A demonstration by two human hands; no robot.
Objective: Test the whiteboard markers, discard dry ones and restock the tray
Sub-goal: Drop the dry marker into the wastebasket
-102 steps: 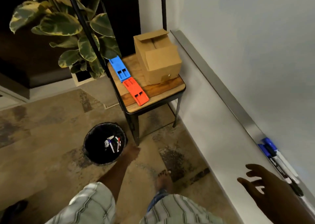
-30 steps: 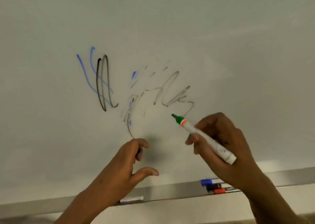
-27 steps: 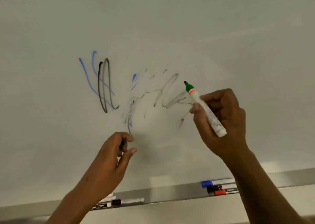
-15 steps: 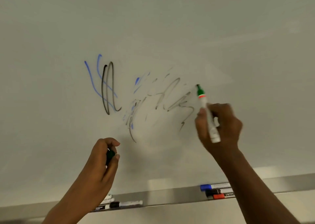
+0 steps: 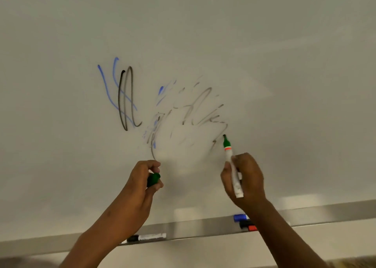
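Right hand (image 5: pixel 244 178): fingers clenched round a green marker (image 5: pixel 232 166), tip against the whiteboard (image 5: pixel 284 64) beside faint grey scribbles (image 5: pixel 203 113).
Left hand (image 5: pixel 142 180): fingers pinch the green cap (image 5: pixel 153 179).
Tray (image 5: pixel 203 227): one black-capped marker (image 5: pixel 146 237) at left; three capped markers (image 5: pixel 241 217) by the right wrist.

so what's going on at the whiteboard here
A person is testing a green marker on the whiteboard. The right hand grips its barrel with the tip at the board, and the left hand holds the green cap. Strokes near the tip look faint and grey, so it may be drying out. On the tray lie a blue-capped marker, a black-capped marker and a red-capped marker, with a lone marker further left.
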